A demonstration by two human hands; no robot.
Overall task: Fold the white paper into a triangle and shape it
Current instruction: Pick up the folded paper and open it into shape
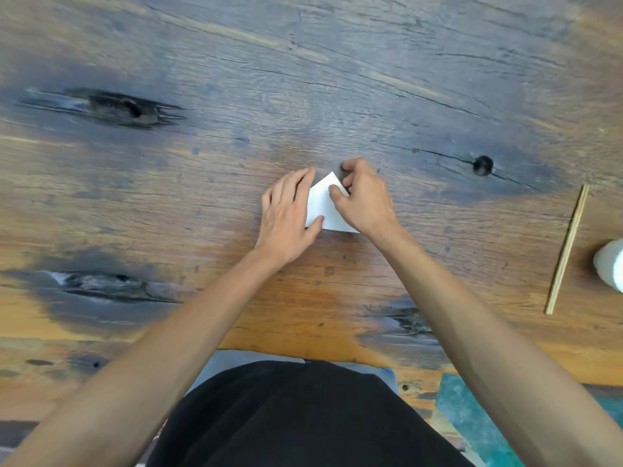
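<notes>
A small white paper (323, 205), folded with a point at its far end, lies flat on the wooden table (303, 96) near the middle of the head view. My left hand (286, 217) rests flat along its left edge, thumb pressing the near left corner. My right hand (365, 197) covers the right side, thumb on top of the paper near the tip and fingers curled over its right edge. Both hands hide the paper's sides.
A thin wooden stick (568, 251) lies on the table at the right. A white rounded object (612, 264) is cut off by the right edge. Dark knots and cracks mark the wood. The table's near edge runs just in front of my black-clad torso.
</notes>
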